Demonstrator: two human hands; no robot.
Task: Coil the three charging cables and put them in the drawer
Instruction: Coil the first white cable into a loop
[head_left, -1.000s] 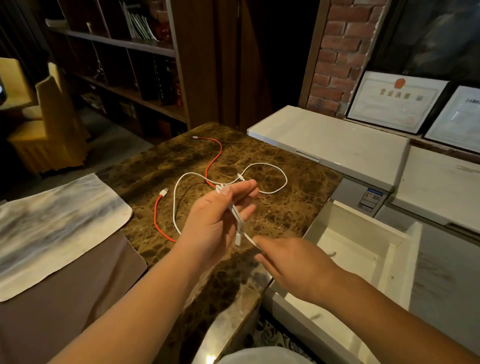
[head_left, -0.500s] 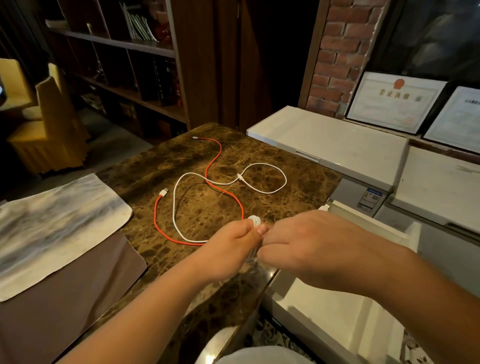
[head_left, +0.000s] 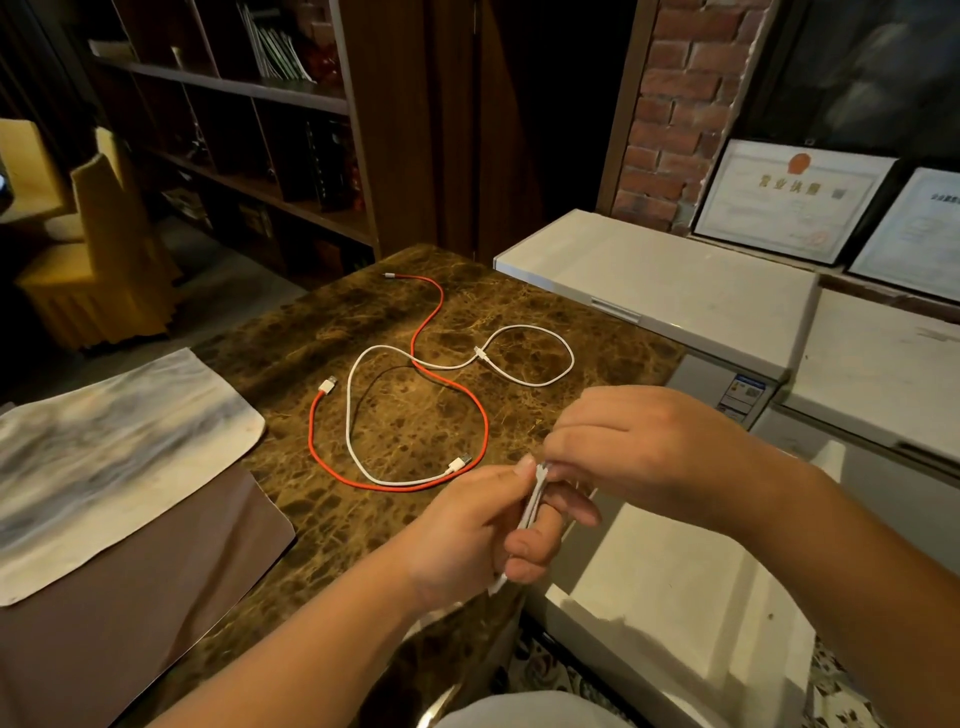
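A red cable (head_left: 435, 382) and a white cable (head_left: 519, 376) lie spread in loose curves on the brown marble table (head_left: 322, 343), crossing each other. A second white cable (head_left: 535, 499) is bunched into a small coil at the table's near right corner. My left hand (head_left: 478, 530) grips this coil with curled fingers. My right hand (head_left: 639, 447) pinches the coil's top from the right. Below and to the right of both hands the white drawer (head_left: 675, 587) stands open; my arms hide part of it.
A grey-white mat (head_left: 104, 447) on a brown sheet (head_left: 130, 587) covers the table's left side. White chest freezers (head_left: 675, 280) stand behind the drawer. Framed certificates (head_left: 795, 202) lean on the wall. Dark shelves and a yellow chair (head_left: 98, 249) are at the back left.
My left hand dropped from mid-air to the table's near corner with the white cable now bunched into a coil. My right hand came up from below and closed on it.
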